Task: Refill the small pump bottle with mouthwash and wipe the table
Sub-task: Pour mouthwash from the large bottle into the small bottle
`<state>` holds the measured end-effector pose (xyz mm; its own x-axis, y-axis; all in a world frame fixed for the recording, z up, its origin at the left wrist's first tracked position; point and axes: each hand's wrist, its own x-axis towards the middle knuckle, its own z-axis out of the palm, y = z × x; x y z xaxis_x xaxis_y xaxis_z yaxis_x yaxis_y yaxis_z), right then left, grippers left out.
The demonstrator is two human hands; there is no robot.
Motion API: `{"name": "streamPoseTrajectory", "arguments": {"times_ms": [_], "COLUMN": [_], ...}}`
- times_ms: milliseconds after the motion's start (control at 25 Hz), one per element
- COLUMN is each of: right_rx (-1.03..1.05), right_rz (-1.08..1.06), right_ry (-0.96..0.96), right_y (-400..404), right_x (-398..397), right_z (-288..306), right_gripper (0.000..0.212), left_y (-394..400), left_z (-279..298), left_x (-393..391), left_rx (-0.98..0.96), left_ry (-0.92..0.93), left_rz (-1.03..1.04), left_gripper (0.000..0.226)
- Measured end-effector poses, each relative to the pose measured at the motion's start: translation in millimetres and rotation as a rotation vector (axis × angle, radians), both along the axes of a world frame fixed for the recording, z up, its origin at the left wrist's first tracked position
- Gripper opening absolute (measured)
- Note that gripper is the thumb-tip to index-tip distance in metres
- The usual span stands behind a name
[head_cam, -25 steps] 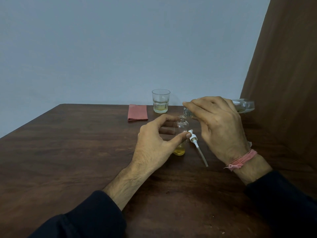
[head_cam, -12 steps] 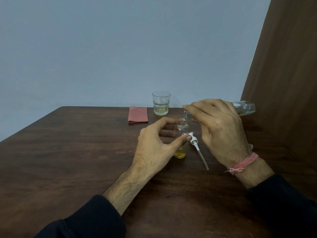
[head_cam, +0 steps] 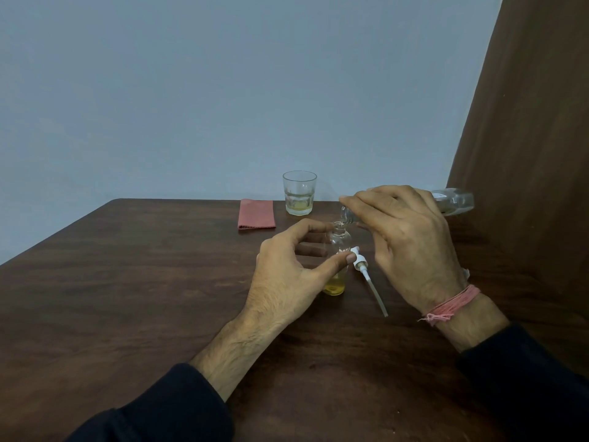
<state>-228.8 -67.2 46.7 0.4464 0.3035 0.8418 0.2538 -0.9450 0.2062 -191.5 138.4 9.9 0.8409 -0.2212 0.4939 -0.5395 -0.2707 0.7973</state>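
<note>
Pouring step is in hand: refill under way, wipe not yet started.

Left to right: folded red cloth (head_cam: 257, 214) lies at the far edge of the table (head_cam: 127, 282), untouched. Just right of it stands a glass tumbler (head_cam: 299, 193) with a shallow layer of yellowish liquid. Both sit well apart from the hands.

Left hand (head_cam: 287, 275) steadies the small pump bottle (head_cam: 338, 260); thumb and fingers curl round its body, grasping it upright on the table. Bottle holds only a low band of yellow liquid at the bottom, so the fill looks early.

Pump head with dip tube (head_cam: 369, 279) lies on the table just beside the bottle, tube end pointing toward the person.

Right hand (head_cam: 411, 244) grips the clear mouthwash bottle (head_cam: 452, 202), tipped near horizontal, its mouth right over the small bottle's neck. Stream is too thin to make out; probably flowing, can't confirm.

Next move calls for holding that narrow neck alignment, then tipping back upright before overflow, and refitting the pump.

In the way: nothing blocks the pour. Loose pump sits close to the right wrist and could get knocked.
</note>
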Motion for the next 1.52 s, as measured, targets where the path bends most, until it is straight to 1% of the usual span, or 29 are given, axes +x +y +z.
{"name": "streamPoseTrajectory", "arguments": {"times_ms": [880, 1520], "right_rx": [-0.001, 0.001], "right_rz": [-0.001, 0.003], "right_ry": [0.005, 0.003], "right_y": [-0.8, 2.2], "right_x": [0.7, -3.1], "right_z": [-0.5, 1.7], "right_gripper": [0.066, 0.064], "left_y": [1.0, 0.6], "left_z": [-0.6, 0.4], "left_x": [-0.2, -0.2], "left_rx": [-0.003, 0.005], "left_ry": [-0.001, 0.019], "left_rz": [-0.001, 0.001], "left_gripper": [0.052, 0.055]}}
